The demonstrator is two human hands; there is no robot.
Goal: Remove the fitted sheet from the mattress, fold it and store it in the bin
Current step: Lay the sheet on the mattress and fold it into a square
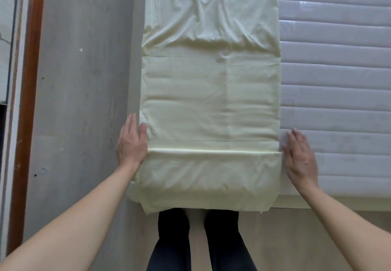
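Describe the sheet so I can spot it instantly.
On the quilted white mattress, along its left edge, lies the sheet, folded into a long strip between the left hand and right hand. It alone is pale yellow and smooth.

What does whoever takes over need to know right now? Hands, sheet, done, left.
Left hand: open, flat against the left edge of the folded sheet, no grip.
Right hand: open, flat on the mattress at the sheet's right edge, no grip.
Sheet: pale yellow, off the mattress corners, folded into a long strip lying along the mattress's left side, near end hanging over the edge.
Done: sheet removed, folded lengthwise.
Left: fold the strip down to a compact bundle, then store it in the bin, which is not in view.
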